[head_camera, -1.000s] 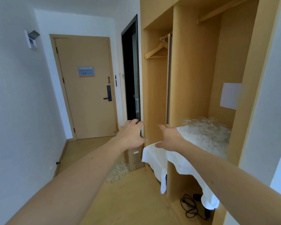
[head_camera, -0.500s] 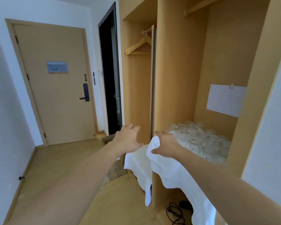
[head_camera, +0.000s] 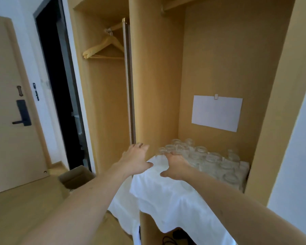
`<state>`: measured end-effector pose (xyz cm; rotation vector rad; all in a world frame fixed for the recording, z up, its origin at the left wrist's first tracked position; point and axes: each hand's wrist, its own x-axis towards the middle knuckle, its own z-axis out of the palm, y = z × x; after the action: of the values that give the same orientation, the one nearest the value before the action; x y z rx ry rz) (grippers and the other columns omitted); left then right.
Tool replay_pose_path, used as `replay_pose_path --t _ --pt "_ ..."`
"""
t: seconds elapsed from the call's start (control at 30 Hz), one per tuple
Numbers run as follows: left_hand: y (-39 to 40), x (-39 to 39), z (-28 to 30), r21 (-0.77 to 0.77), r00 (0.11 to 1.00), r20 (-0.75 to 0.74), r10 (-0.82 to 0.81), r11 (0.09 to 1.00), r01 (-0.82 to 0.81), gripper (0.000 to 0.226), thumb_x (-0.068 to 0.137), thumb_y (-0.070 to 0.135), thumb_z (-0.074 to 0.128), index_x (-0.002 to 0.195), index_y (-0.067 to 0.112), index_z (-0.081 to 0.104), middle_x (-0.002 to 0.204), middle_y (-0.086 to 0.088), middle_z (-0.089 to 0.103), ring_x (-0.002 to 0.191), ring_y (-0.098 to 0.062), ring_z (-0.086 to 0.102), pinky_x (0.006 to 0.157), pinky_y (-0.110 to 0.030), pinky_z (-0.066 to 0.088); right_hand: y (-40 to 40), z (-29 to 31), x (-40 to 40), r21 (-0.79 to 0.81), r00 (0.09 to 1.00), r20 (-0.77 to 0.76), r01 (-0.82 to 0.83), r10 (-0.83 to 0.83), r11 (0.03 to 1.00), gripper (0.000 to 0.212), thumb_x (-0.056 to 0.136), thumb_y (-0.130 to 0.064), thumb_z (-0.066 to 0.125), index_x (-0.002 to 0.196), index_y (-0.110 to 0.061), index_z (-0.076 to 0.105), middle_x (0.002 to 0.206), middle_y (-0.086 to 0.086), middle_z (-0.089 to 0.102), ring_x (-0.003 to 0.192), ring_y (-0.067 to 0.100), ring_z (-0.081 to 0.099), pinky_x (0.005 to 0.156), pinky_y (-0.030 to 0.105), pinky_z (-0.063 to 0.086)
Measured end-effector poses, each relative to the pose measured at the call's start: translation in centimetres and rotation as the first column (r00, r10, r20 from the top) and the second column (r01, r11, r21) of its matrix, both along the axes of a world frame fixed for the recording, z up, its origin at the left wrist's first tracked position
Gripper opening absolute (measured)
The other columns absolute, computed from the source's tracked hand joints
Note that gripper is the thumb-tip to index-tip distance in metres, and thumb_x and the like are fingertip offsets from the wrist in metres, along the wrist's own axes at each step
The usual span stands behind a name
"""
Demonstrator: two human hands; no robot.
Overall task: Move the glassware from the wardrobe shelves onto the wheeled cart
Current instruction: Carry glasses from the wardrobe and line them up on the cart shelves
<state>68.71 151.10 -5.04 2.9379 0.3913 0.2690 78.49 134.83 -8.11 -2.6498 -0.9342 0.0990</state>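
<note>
Both hands have come closer to the wardrobe (head_camera: 237,68), whose cloth-covered shelf (head_camera: 166,191) holds clustered glasses (head_camera: 208,160). Left hand (head_camera: 134,160) and right hand (head_camera: 177,165) hover spread-fingered, empty, beside them.

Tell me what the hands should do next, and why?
Probably reach a little further and take hold of the nearest glasses. Both the left hand and the right hand are open and empty over the white cloth, just short of the cluster of glasses on the shelf, so none has been picked up yet.
</note>
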Motion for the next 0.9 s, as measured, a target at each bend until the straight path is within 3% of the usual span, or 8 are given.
replay_pose_path --t 0.27,0.4,0.6,0.7,0.9 --pt "5.5 8.9 -0.3 -0.006 0.98 -0.021 -0.196 0.981 0.196 0.081 0.088 0.055 0.065 0.154 0.02 0.033 0.155 -0.004 0.038 0.144 -0.028 0.03 0.11 -0.047 0.04 3.7 -0.4 5.7 0.023 0.985 -0.028 0.169 -0.168 0.985 0.087 0.08 -0.041 0.077 0.152 -0.02 0.035 0.143 0.008 0.05 0.135 0.03 0.044 0.093 0.03 0.044" --pt "7.3 12.1 -0.9 -0.022 0.961 -0.048 -0.273 0.962 0.272 0.077 0.088 0.055 0.064 0.15 0.018 0.038 0.151 -0.006 0.042 0.14 -0.029 0.034 0.107 -0.046 0.042 5.2 -1.3 7.5 0.025 0.97 -0.037 0.24 -0.239 0.97 0.084 0.078 -0.043 0.078 0.148 -0.019 0.04 0.145 0.01 0.047 0.135 0.031 0.043 0.104 0.035 0.045" --pt "7.7 16.6 -2.5 -0.116 0.931 -0.048 -0.363 0.927 0.356 0.074 0.087 0.049 0.068 0.15 0.023 0.04 0.149 -0.009 0.044 0.137 -0.033 0.038 0.11 -0.038 0.039 5.0 -2.7 10.2 -0.023 0.941 -0.048 0.333 -0.334 0.943 0.083 0.078 -0.047 0.078 0.146 -0.015 0.042 0.142 0.011 0.047 0.131 0.034 0.045 0.103 0.04 0.045" --pt "6.8 19.1 -3.0 -0.121 0.918 -0.04 -0.395 0.914 0.388 0.073 0.083 0.049 0.07 0.147 0.027 0.044 0.144 -0.007 0.047 0.134 -0.033 0.043 0.107 -0.043 0.043 4.2 -2.9 12.0 -0.028 0.928 -0.051 0.369 -0.37 0.929 0.083 0.076 -0.05 0.077 0.145 -0.02 0.043 0.139 0.008 0.048 0.13 0.032 0.046 0.104 0.04 0.046" --pt "4.3 25.0 -3.4 -0.069 0.874 -0.047 -0.484 0.874 0.481 0.069 0.079 0.05 0.068 0.14 0.023 0.05 0.139 -0.004 0.052 0.129 -0.032 0.048 0.103 -0.046 0.047 1.7 -3.0 16.7 -0.052 0.919 -0.021 0.392 -0.394 0.918 0.061 0.075 -0.049 0.07 0.13 -0.026 0.054 0.126 0.005 0.061 0.123 0.027 0.051 0.1 0.035 0.044"
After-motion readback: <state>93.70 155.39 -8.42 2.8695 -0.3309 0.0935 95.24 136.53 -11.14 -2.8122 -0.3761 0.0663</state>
